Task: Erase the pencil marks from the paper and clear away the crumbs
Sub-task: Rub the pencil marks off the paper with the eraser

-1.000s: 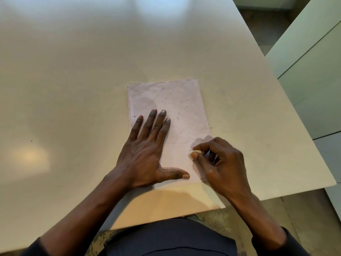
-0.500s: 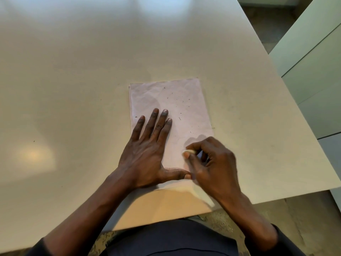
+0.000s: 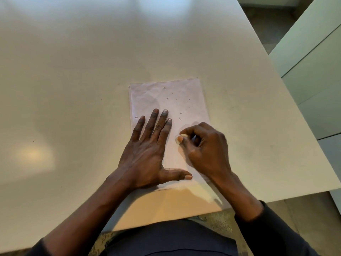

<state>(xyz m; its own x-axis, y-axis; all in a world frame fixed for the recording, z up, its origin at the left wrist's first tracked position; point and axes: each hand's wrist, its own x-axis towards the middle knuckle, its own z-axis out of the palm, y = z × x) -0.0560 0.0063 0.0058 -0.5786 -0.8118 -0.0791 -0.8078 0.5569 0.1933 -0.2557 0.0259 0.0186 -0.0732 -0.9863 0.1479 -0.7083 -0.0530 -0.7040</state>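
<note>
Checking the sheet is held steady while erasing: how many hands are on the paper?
2. The left hand lies flat on the paper's left half. The right hand pinches an eraser against its right side. Both are in full view.

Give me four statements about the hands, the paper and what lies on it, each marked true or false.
1. The left hand presses flat on the paper with straight fingers. True.
2. The right hand holds a pencil. False: it pinches a small pale eraser against the paper.
3. Small dark crumbs lie scattered on the far half of the paper, beyond both hands. True.
4. The paper hangs over the near edge of the table. False: it lies on the table, short of that edge.
</note>
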